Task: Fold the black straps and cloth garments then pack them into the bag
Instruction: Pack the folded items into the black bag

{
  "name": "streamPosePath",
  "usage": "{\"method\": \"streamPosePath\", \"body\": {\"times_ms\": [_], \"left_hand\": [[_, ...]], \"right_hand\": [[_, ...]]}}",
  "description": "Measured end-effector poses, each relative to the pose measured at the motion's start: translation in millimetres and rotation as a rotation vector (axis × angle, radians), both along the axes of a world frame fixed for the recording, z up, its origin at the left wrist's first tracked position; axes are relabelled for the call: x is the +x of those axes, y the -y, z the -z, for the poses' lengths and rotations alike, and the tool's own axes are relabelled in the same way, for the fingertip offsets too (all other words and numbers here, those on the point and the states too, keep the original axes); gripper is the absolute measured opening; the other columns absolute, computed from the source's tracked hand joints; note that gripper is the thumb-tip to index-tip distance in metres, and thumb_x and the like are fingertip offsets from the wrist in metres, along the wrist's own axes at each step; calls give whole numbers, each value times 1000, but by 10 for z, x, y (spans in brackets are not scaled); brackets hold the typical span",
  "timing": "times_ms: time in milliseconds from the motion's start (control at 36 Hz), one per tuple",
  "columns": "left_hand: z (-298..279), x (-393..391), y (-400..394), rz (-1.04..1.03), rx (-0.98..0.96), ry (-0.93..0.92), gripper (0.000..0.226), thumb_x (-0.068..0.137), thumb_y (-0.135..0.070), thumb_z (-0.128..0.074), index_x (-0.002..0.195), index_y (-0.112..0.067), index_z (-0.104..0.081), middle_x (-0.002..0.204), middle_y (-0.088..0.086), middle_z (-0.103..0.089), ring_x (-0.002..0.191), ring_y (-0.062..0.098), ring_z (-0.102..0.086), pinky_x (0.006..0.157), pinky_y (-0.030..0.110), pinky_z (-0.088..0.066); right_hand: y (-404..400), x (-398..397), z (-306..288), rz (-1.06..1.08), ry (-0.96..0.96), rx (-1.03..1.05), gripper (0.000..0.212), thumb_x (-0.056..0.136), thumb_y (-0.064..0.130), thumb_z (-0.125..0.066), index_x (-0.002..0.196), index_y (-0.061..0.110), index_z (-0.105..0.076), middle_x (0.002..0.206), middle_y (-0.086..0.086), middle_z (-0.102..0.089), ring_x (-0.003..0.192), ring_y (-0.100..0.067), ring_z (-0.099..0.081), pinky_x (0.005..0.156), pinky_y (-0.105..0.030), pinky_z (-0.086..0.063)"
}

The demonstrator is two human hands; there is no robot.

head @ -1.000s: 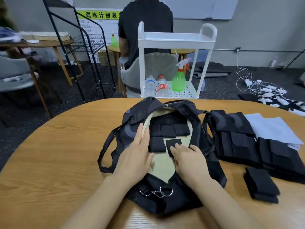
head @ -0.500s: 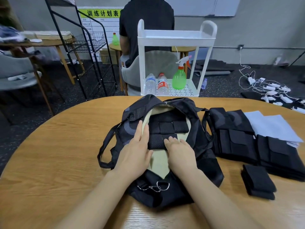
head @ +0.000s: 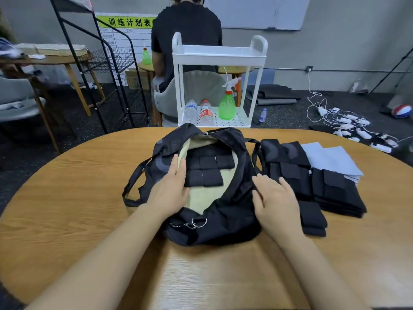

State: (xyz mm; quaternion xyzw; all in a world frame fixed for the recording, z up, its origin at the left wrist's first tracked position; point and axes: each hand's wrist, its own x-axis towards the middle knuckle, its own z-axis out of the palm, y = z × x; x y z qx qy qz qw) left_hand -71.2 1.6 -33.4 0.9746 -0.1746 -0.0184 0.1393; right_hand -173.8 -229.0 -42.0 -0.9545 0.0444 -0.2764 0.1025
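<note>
A black bag (head: 214, 211) lies unzipped on a round wooden desk (head: 67, 209), its pale lining showing, with folded black straps (head: 204, 170) packed in rows inside. The left hand (head: 168, 192) rests flat on the bag's left opening edge, fingers straight. The right hand (head: 276, 202) hovers over the bag's right side, fingers spread and relaxed. Stacks of folded black garments (head: 312, 182) sit just right of the bag.

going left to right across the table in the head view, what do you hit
bag strap loop → left hand → folded black straps inside the open bag → right hand → stack of folded black garments → light blue cloth
</note>
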Motion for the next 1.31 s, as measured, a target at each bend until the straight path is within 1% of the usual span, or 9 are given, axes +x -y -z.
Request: {"method": "streamPosePath", "body": {"times_ms": [361, 583, 694, 806, 917, 1028, 1111, 1222, 1306], "left_hand": [[71, 87, 20, -31, 7, -11, 84, 98, -23, -53, 156, -18, 7, 163, -1, 19, 111, 29, -57, 77, 39, -51], [57, 54, 42, -35, 13, -11, 83, 98, -20, -53, 156, -17, 6, 163, -2, 18, 129, 27, -48, 80, 35, -46], [47, 33, 56, -29, 14, -8, 82, 98, -20, -53, 156, -16, 5, 163, 0, 18, 123, 28, -52, 74, 33, -44], [28, 7, 46, -20, -15, -12, 82, 98, -21, -53, 156, -16, 5, 163, 0, 18, 125, 27, -51, 78, 33, -47], [17, 10, 21, -8, -53, -12, 82, 98, -23, -52, 156, -17, 6, 163, -2, 18, 119, 25, -55, 77, 33, -49], [21, 22, -3, 4, -91, -15, 82, 98, -25, -52, 156, -18, 7, 163, -3, 18, 105, 24, -60, 70, 33, -49], [28, 32, -36, 20, -107, -14, 83, 98, -26, -52, 156, -19, 7, 162, -4, 19, 95, 24, -62, 72, 36, -53], [30, 14, -73, 35, -112, -17, 83, 99, -29, -50, 155, -23, 11, 161, -6, 22, 97, 23, -63, 76, 38, -54], [22, 1, -88, 37, -116, -18, 84, 99, -30, -50, 154, -24, 13, 160, -8, 24, 99, 21, -62, 76, 36, -53]], "right_hand": [[666, -806, 119, 240, -350, -77, 49, 99, 25, -45, 146, 12, -41, 150, -4, -43, 143, -17, -32, 119, -34, -13], [663, -789, 8, 242, -417, -120, 31, 99, 22, -43, 127, 17, -53, 125, 1, -60, 118, -17, -53, 108, -26, -28], [600, -783, -13, 270, -421, -106, 22, 96, 19, -45, 116, 20, -57, 114, 3, -63, 105, -17, -56, 88, -25, -36], [589, -785, 87, 330, -212, 7, 16, 82, 3, -63, 96, 10, -67, 89, -7, -71, 80, -30, -63, 72, -32, -42], [351, -669, 7, 381, 38, 177, 27, 82, -1, -65, 107, 6, -71, 100, -10, -74, 94, -31, -67, 93, -40, -47], [-38, -323, -89, 273, 141, 133, 33, 73, 12, -56, 102, 12, -72, 83, -3, -75, 77, -22, -69, 93, -41, -50], [-341, -23, -141, 203, 80, 170, 30, 78, 13, -55, 103, 14, -71, 66, 1, -68, 64, -19, -63, 98, -38, -46], [-574, 368, -195, 207, -143, 242, 36, 97, 15, -42, 128, 19, -60, 51, 7, -42, 57, -17, -42, 117, -30, -19], [-658, 635, -225, 237, -235, 248, 33, 99, 18, -37, 124, 19, -59, 59, 4, -50, 60, -18, -41, 119, -29, -15]]}}
